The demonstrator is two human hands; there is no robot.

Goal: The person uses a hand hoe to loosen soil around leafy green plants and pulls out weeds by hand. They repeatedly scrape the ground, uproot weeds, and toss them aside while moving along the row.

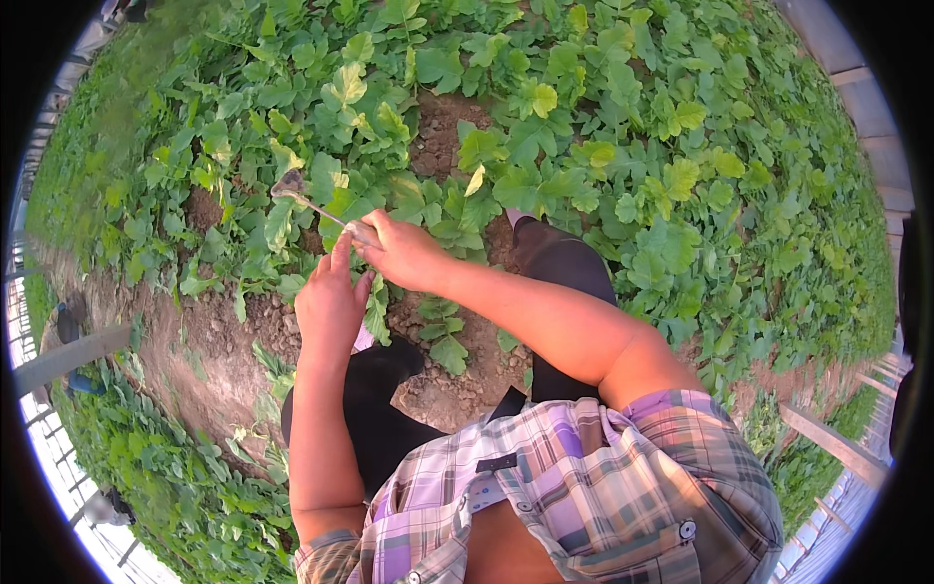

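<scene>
My right hand (401, 248) is closed around the short handle (363, 233) of a small hand hoe. From the grip, a thin metal shaft (321, 211) runs up and left to the hoe's soiled blade (290, 182), held among leafy green plants (350, 139). Just below the handle is my left hand (332, 299), back upward, thumb apart from the fingers. Its fingertips meet the handle or the right hand's edge; I cannot tell which. No object shows in the left hand.
Bare soil (445, 131) shows between the plants, and a dirt path (197, 358) crosses at left. Pale posts stand at left (73, 358) and right (832, 442). Another person (69, 328) is at the far left. My dark-trousered legs (565, 266) straddle a small plant (443, 336).
</scene>
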